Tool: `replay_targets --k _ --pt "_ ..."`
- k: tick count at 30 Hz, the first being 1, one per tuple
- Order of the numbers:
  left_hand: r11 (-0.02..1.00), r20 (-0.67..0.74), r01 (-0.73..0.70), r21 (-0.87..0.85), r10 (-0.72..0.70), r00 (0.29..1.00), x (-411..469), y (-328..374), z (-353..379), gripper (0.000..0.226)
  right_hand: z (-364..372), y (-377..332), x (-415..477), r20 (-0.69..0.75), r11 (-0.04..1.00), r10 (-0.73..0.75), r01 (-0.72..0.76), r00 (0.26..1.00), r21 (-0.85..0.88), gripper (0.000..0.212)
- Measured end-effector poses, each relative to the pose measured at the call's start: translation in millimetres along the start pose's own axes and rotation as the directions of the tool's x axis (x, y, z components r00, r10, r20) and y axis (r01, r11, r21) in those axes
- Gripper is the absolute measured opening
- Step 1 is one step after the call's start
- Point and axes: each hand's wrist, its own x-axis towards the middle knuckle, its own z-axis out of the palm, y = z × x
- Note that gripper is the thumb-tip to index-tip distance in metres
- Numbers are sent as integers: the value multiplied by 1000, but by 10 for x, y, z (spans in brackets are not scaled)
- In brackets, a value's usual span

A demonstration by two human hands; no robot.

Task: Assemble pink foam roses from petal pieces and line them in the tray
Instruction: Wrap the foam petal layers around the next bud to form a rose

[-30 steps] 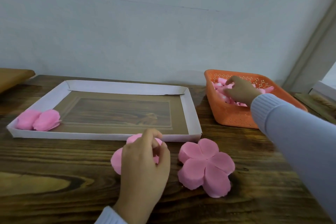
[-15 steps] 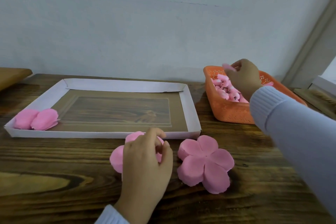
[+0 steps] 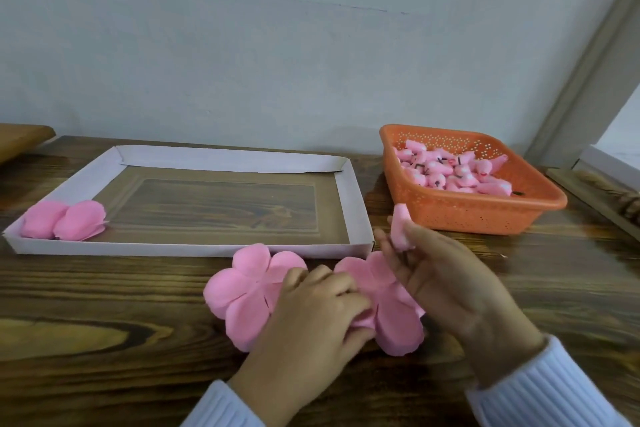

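Two flat pink five-petal foam pieces lie on the wooden table in front of the tray: the left petal piece (image 3: 242,291) and the right petal piece (image 3: 391,319). My left hand (image 3: 311,326) rests between them, its curled fingers pinching the inner edge of the right piece. Just above that piece, my right hand (image 3: 446,284) holds a small pink rose bud (image 3: 401,229) upright between thumb and fingers. Two finished pink roses (image 3: 64,220) lie side by side in the near left corner of the white cardboard tray (image 3: 349,198).
An orange perforated basket (image 3: 485,211) with several pink buds stands at the back right. A wall runs behind the table. A wooden board edge (image 3: 20,139) shows at far left, and a frame (image 3: 595,191) at far right.
My right hand left the basket with one bud and came down over the right petal piece. My left hand shifted right from the left piece onto the right piece's edge.
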Motion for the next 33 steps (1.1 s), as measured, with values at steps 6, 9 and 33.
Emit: replay_targets --k 6,9,33 --pt "997 -9 46 -64 -47 999 -9 -12 1 27 -136 87 44 -7 998 -26 25 1000 -58 17" --pt "993 -19 60 -103 -62 998 -16 -29 -21 31 -171 95 52 6 995 -32 32 999 -94 20" --pt "996 102 57 75 -65 993 8 -4 -136 24 -174 0 -21 69 995 -81 86 994 -60 22"
